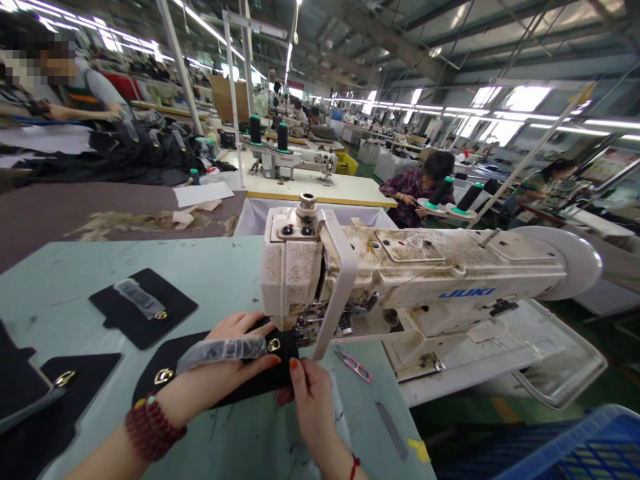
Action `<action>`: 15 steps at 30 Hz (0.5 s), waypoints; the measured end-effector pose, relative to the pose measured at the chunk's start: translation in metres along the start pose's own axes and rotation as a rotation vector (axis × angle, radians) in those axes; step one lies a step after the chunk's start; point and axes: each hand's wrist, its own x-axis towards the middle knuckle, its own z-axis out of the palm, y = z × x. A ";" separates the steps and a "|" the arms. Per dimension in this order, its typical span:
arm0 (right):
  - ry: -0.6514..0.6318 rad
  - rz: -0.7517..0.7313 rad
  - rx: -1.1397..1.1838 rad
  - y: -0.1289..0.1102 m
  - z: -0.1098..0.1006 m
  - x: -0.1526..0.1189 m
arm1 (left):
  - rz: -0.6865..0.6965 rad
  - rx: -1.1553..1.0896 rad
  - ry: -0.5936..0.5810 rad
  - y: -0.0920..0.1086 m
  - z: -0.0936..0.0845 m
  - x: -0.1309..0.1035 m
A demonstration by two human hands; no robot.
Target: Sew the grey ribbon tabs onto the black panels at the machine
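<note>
A black fabric panel (200, 393) with gold metal fittings lies on the table, its right end under the head of the sewing machine (295, 267). My left hand (227, 375) rests flat on this panel, fingers and thumb apart. A plastic-wrapped strap (223, 351) on the panel crosses over the back of that hand. At the panel's near right corner, close to the needle area, my right hand (313, 400) pinches the edge between thumb and fingers. The machine head hides the needle and the panel's far right end.
Pink-handled thread snips (354, 365) lie right of my right hand. Another black panel (145, 307) with a wrapped strap lies at left, with more black pieces (65, 387) nearer. A blue crate (575, 453) stands at lower right. Co-workers sit beyond.
</note>
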 end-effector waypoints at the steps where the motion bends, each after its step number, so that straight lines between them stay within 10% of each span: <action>1: 0.010 -0.002 0.009 0.000 0.001 -0.002 | -0.004 -0.012 -0.011 -0.001 -0.001 0.001; 15: -0.002 0.085 0.200 -0.007 0.011 0.008 | -0.191 -0.289 -0.277 -0.022 -0.014 0.028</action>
